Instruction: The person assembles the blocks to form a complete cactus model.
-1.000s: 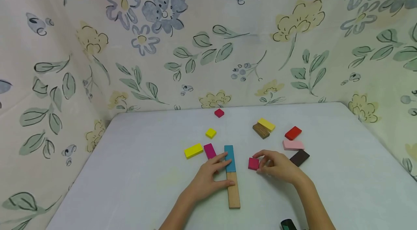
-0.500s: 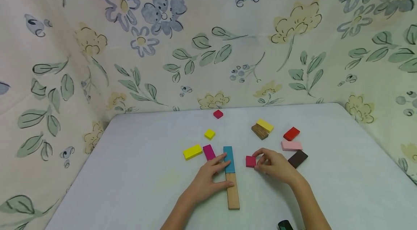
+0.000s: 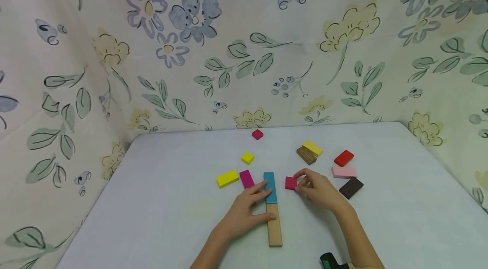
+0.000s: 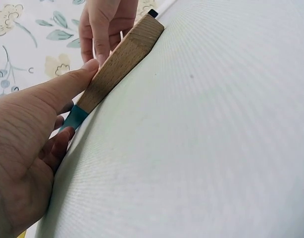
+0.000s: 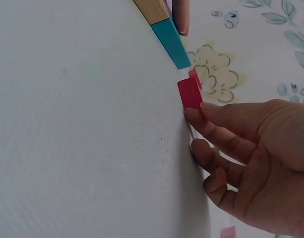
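Observation:
A blue block (image 3: 271, 195) and a plain wooden block (image 3: 274, 231) lie end to end in one line on the white table. Across them rests my left hand (image 3: 242, 212), fingers extended onto the blue block and thumb on the wooden one, as the left wrist view also shows with the thumb on the wooden block (image 4: 120, 64). To the right of the blue block, my right hand (image 3: 318, 188) pinches a small crimson block (image 3: 291, 183) between thumb and fingertips. In the right wrist view this crimson block (image 5: 190, 93) is apart from the blue block (image 5: 172, 43).
Left of the line lie a magenta block (image 3: 246, 178), a yellow block (image 3: 227, 178) and a small yellow one (image 3: 247, 158). Another crimson block (image 3: 257, 134) sits far back. Brown (image 3: 306, 155), yellow (image 3: 313, 148), red (image 3: 344, 158), pink (image 3: 344, 172) and dark (image 3: 351, 187) blocks are rightward.
My right hand has moved the crimson block left and slightly farther back, closer to the blue block. My left hand has stayed where it was on the two lined-up blocks.

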Motion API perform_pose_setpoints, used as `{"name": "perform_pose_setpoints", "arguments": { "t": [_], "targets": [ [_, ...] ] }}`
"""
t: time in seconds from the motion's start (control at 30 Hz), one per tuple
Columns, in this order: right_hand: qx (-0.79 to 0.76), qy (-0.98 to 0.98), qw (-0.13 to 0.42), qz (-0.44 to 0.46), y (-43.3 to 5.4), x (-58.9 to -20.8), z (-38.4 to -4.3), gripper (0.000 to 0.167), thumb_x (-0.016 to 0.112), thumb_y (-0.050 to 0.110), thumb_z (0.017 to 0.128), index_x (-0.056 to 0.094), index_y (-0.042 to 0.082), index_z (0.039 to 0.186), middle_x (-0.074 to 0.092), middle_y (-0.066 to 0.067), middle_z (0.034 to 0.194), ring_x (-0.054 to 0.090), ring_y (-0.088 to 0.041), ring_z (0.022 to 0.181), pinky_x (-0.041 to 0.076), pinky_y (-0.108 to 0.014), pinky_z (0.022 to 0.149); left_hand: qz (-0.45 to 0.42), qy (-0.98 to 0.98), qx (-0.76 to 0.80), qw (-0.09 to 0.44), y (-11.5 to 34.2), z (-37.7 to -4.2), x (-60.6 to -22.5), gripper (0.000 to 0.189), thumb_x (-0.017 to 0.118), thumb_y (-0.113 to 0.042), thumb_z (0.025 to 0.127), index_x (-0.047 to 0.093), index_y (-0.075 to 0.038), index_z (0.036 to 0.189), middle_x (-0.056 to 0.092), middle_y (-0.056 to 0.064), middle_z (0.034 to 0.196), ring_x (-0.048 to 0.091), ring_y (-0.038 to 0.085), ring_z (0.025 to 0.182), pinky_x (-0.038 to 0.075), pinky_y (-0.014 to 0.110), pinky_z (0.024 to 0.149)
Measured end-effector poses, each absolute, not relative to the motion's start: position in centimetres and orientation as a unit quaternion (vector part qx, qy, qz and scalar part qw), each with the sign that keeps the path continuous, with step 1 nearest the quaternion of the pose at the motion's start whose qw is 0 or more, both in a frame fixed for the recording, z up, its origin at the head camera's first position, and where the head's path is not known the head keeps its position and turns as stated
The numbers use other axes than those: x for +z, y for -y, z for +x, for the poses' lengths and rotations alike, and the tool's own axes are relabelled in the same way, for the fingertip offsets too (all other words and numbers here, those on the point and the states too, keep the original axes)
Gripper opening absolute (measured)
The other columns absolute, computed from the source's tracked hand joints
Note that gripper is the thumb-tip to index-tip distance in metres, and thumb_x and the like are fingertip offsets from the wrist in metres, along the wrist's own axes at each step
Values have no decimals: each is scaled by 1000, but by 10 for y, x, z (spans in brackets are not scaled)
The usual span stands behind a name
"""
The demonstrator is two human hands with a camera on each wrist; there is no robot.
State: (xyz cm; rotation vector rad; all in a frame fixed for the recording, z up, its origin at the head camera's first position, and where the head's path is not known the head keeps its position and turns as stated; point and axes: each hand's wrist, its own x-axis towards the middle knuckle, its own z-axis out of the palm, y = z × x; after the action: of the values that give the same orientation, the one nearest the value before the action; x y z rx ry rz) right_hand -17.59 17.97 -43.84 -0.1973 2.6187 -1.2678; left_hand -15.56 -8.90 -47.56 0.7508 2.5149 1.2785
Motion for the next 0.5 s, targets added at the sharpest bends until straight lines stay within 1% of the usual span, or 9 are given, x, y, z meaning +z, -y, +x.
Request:
{"name": "perform_pose_setpoints", "arguments": {
  "t": [0.17,0.5],
  "targets": [
    [-433,-891,115,-73,-176,-438,-184,34,73,10,98,62,1,128,65,-4,93,59,-17,77,57,-27,71,256,-855,438,108,89,-156,-476,64,77,-41,97,58,-21,154,43,-2,167,41,28,151,43,61,117],
    [-434,-890,120,-71,-169,-437,-198,32,71,8,100,62,0,130,65,-6,94,59,-18,76,57,-27,71,255,-850,447,114,89,-156,-475,61,77,-38,98,59,-20,153,45,-1,166,41,28,151,46,57,116]
  ]
}}
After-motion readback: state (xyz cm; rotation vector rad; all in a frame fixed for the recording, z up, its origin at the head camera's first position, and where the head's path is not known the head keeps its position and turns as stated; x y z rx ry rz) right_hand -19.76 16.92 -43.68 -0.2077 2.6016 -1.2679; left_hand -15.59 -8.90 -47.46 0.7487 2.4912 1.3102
